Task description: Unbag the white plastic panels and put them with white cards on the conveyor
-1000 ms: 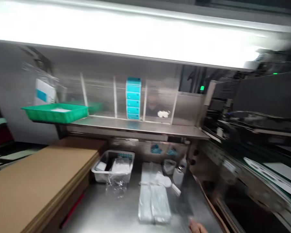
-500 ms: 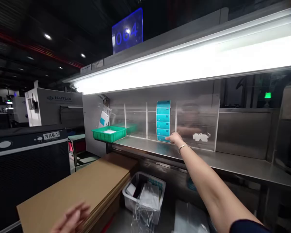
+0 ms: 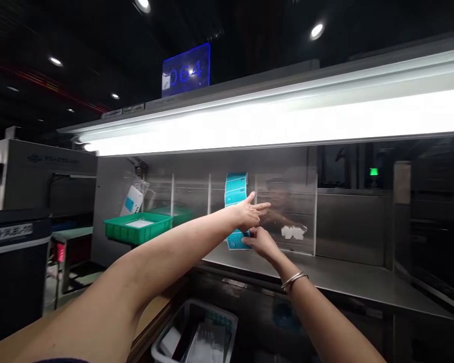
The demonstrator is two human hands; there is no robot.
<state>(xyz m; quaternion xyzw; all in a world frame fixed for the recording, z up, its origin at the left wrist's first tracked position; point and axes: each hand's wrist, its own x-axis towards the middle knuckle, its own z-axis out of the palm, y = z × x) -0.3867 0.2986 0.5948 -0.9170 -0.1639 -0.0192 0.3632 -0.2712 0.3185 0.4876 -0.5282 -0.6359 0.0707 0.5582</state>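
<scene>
A strip of turquoise labels (image 3: 235, 187) with white borders hangs upright against the metal back panel above the shelf. My left hand (image 3: 248, 214) reaches across its middle with the fingers spread, hiding part of the labels. Just below, my right hand (image 3: 264, 241), with a bangle on the wrist, pinches the strip's lower right edge. The two hands are close together, and the left partly overlaps the strip's right side.
A green tray (image 3: 136, 229) holding white paper sits at the shelf's left end, near a bagged white card (image 3: 131, 199). Below the metal shelf (image 3: 333, 275) stands a grey bin (image 3: 232, 327) with plastic packaging. A bright lamp (image 3: 272, 121) runs overhead. Cardboard (image 3: 153, 315) lies lower left.
My left hand has risen from the lower left to the label strip. My right hand stays at the strip's lower right edge. The strip's labels now slant, and the view has shifted.
</scene>
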